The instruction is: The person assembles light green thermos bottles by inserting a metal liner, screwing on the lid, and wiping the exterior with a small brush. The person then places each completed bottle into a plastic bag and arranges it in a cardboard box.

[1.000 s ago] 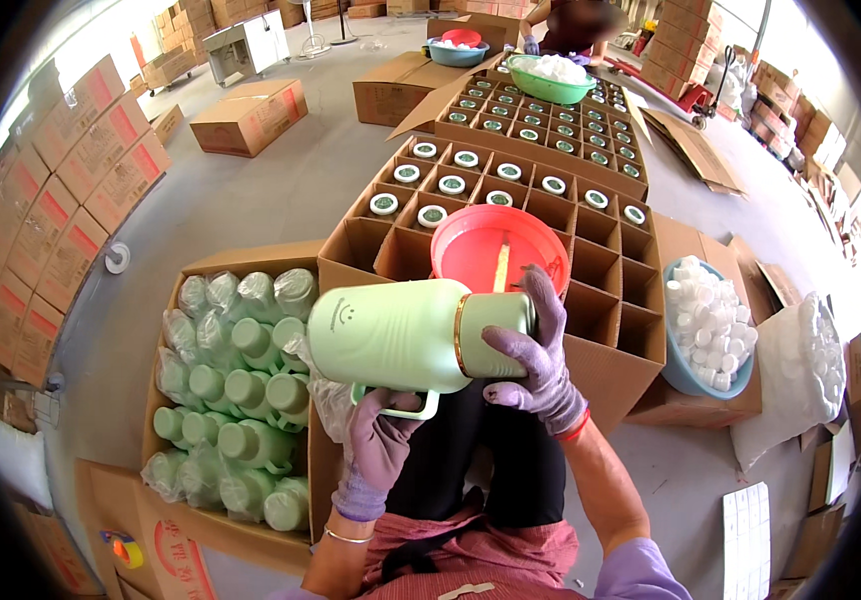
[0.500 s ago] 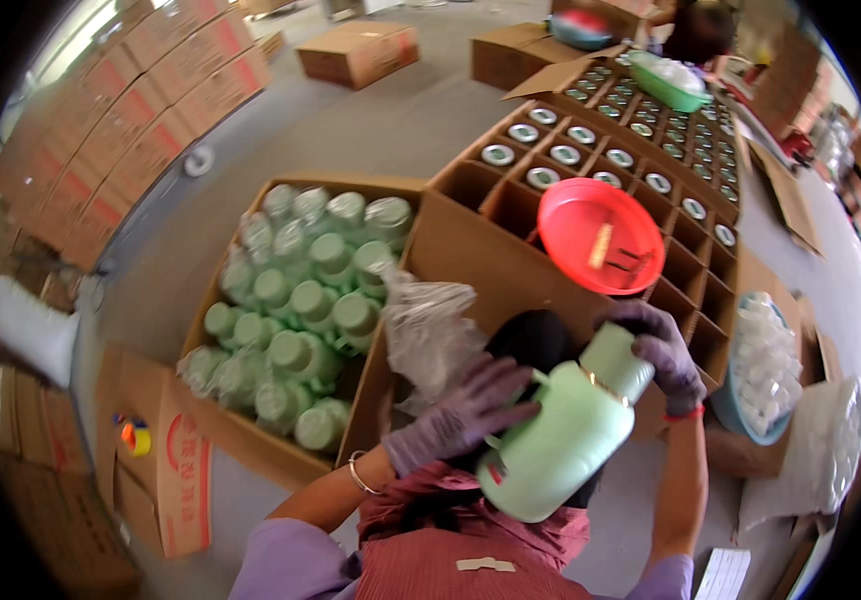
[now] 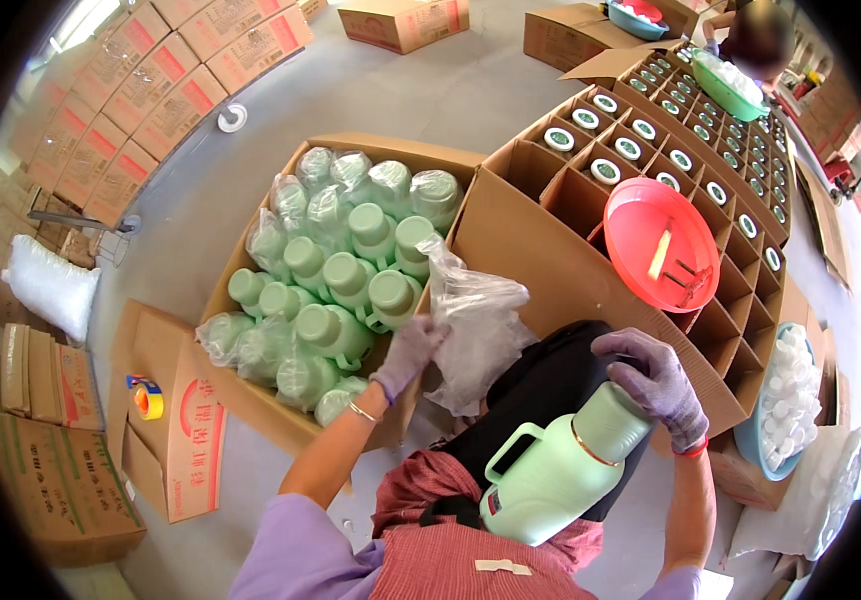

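A pale green thermos flask with a side handle lies tilted across my lap, its cap end up and to the right. My right hand, in a grey-purple glove, curls over the flask's cap. My left hand, gloved too, is at the edge of the carton of flasks, its fingers closed on crumpled clear plastic bags draped there. Left of it, the open carton holds several green flasks, some wrapped in clear plastic.
A red basin rests on a divided carton containing white-topped pieces. Clear plastic parts fill a blue basin at right. Yellow tape lies on a carton at left. Stacked cartons stand far left; a person is at far right.
My left hand has left the flask and moved left to the plastic bags at the carton edge. My right hand stays at the cap. The whole view has shifted.
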`<action>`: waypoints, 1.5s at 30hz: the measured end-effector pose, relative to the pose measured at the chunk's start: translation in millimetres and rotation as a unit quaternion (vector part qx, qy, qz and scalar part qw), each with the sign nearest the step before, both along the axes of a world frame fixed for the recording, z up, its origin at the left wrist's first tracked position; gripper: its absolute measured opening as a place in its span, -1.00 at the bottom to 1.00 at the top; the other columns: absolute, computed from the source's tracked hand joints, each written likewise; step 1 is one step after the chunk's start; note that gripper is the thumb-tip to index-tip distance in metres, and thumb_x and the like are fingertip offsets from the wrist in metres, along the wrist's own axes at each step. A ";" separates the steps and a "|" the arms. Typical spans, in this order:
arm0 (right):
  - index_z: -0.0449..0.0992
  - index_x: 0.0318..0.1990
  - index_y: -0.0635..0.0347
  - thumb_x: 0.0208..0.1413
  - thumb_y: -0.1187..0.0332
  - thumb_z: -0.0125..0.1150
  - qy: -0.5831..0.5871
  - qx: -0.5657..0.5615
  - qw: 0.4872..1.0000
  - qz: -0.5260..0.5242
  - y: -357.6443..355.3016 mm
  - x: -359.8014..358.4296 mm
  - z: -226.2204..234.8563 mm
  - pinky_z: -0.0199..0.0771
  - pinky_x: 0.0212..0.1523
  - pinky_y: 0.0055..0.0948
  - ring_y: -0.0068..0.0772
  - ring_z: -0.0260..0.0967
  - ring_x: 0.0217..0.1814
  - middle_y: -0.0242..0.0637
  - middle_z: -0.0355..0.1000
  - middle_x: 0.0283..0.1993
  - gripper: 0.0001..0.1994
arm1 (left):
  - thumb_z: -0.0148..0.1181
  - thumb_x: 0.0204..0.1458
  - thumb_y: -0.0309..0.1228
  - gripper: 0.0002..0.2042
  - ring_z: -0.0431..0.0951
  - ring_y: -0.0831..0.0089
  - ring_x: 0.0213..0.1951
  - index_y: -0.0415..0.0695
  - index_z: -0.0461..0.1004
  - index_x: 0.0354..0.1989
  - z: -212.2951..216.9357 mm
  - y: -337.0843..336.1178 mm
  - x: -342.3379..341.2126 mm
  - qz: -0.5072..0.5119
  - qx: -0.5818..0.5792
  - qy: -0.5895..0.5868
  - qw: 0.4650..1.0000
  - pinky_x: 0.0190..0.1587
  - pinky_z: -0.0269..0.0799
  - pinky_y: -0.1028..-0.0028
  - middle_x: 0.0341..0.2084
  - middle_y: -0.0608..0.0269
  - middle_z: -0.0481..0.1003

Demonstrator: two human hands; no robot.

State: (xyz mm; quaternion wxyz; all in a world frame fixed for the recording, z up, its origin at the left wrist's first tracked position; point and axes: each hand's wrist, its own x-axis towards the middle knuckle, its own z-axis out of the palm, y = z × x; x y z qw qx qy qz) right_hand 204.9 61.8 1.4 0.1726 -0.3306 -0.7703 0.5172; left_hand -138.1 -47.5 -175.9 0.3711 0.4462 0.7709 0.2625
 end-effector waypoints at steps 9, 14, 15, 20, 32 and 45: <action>0.06 0.41 0.37 -0.15 -0.22 0.47 0.063 0.078 0.995 -0.020 26.7 -46.2 -13.5 0.20 0.36 -0.19 -0.03 0.17 0.41 0.13 0.16 0.34 0.12 | 0.01 0.00 -0.78 -0.53 0.59 0.12 -0.01 -0.22 0.48 0.13 85.0 57.0 -27.0 -0.103 0.465 0.128 0.870 0.08 0.51 0.37 -0.02 0.02 0.57; 0.43 0.18 0.33 0.17 0.32 0.30 0.200 -0.115 0.964 -0.135 32.3 -76.6 -17.8 0.44 -0.12 -0.52 -0.62 0.39 -0.18 -0.35 0.50 -0.19 -0.54 | 0.12 0.19 -0.50 -0.56 0.52 0.39 0.00 -0.23 0.33 0.26 114.6 51.6 51.2 0.013 0.206 -0.445 0.871 0.14 0.40 0.47 0.01 0.20 0.53; 0.49 0.03 0.31 0.16 0.34 0.30 0.132 -0.019 0.977 -0.166 33.6 -72.0 -17.7 0.42 -0.24 -0.49 -0.64 0.37 -0.30 -0.33 0.46 -0.34 -0.66 | 0.13 0.25 -0.33 -0.47 0.39 0.39 0.17 -0.24 0.17 0.35 133.3 43.1 62.8 -0.033 0.278 -0.311 0.908 0.26 0.28 0.37 0.16 0.18 0.39; 0.48 -0.31 0.29 0.11 0.35 0.32 0.050 0.117 0.970 -0.206 18.4 -59.1 -6.5 0.28 -0.48 -0.43 -0.51 0.23 -0.58 -0.22 0.26 -0.61 -0.81 | 0.30 0.09 -0.43 -0.18 0.14 0.14 0.36 -0.25 -0.09 0.44 130.1 11.3 122.8 0.011 0.356 -0.328 0.875 0.36 0.13 0.18 0.33 -0.05 0.09; 0.38 0.12 0.27 0.04 0.50 0.21 -0.102 0.311 0.869 -0.370 -17.7 64.9 -90.3 0.46 -0.23 -0.25 -0.13 0.40 -0.32 -0.09 0.42 -0.32 -0.57 | 0.08 0.23 -0.38 -0.65 0.55 0.51 -0.13 -0.27 0.41 0.13 52.9 53.7 141.2 0.055 0.298 -0.614 0.729 -0.02 0.48 0.52 -0.13 0.25 0.54; 0.40 -0.05 0.28 -0.14 0.39 0.13 -0.179 0.371 0.857 -0.309 -236.3 65.8 -115.3 0.10 0.32 0.28 0.08 0.22 0.17 -0.03 0.31 0.07 -0.60 | 0.24 0.15 -0.28 -0.72 0.52 0.50 -0.14 -0.27 0.56 -0.13 94.5 -86.3 74.9 -0.346 0.003 -0.241 0.907 -0.06 0.42 0.46 -0.23 0.23 0.55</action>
